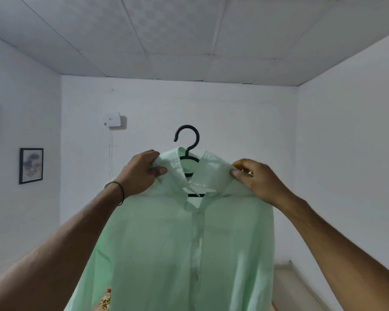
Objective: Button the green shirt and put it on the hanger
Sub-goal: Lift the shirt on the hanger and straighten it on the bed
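A pale green shirt hangs in the air in front of me, its front placket closed with several white buttons down the middle. A black hanger sits inside it; the hook sticks up above the collar and the bar shows through the open neck. My left hand pinches the shirt's left shoulder beside the collar. On the other side, my right hand pinches the right shoulder. Both arms are raised and stretched forward. The shirt's lower part runs out of the frame.
White walls and a tiled ceiling surround me. Two framed pictures hang on the left wall. A small white box with a cord is fixed to the far wall. A patterned cloth peeks out at the bottom edge.
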